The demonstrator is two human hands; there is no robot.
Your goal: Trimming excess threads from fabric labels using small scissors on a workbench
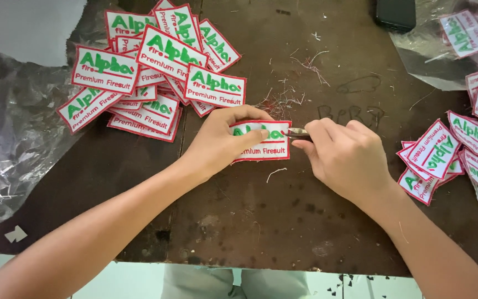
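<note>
Left hand pinches a white patch flat on the brown table, right hand closed on small snips at its red edge; a slip could nick the border or thumb.

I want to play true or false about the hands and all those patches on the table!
1. The left hand presses a white rectangular cloth patch with a red border onto the dark brown worn table. True.
2. The right hand is empty. False: it holds a small metal cutting tool at the patch's right edge.
3. A heap of the same patches lies at the upper left. True.
4. No patches lie on the right. False: another pile of patches lies there.
5. Loose thread clippings lie above the hands. True.
</note>
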